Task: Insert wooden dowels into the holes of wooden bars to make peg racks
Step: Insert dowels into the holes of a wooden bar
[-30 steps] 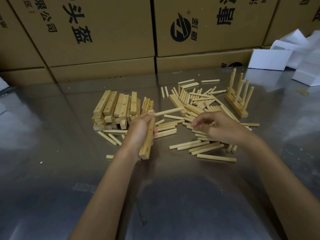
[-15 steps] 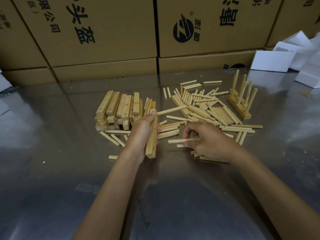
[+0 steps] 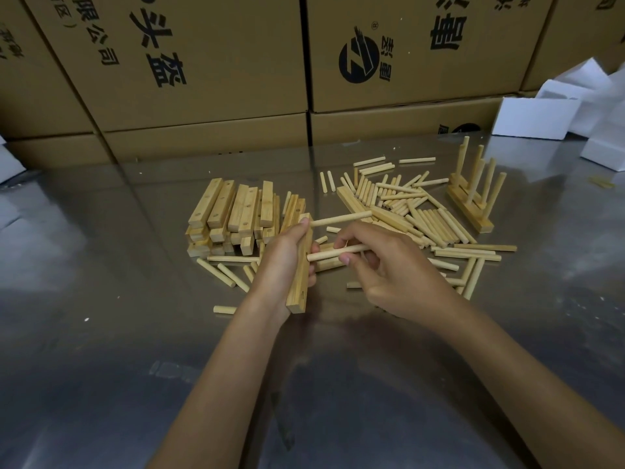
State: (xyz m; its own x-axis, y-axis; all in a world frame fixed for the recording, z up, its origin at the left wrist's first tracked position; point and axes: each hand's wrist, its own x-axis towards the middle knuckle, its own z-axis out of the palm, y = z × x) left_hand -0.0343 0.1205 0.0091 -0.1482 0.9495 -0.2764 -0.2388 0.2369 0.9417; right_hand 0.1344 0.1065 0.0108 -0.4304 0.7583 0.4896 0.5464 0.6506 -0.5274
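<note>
My left hand (image 3: pixel 282 262) grips a wooden bar (image 3: pixel 299 275) held on end above the table. One dowel (image 3: pixel 340 219) sticks out of the bar's upper hole toward the right. My right hand (image 3: pixel 389 269) pinches a second dowel (image 3: pixel 326 254), and its left tip touches the bar's face below the first dowel. A stack of drilled bars (image 3: pixel 233 218) lies behind my left hand. Loose dowels (image 3: pixel 409 211) are scattered behind and beside my right hand.
A finished peg rack (image 3: pixel 471 204) with several upright dowels stands at the right. Stray dowels (image 3: pixel 225 274) lie left of my wrist. Cardboard boxes (image 3: pixel 220 62) wall off the back of the metal table (image 3: pixel 101 333). White boxes (image 3: pixel 537 118) sit at the back right.
My right hand picked a dowel from the loose pile and carried it left until its tip reached the bar. My left hand kept hold of the bar.
</note>
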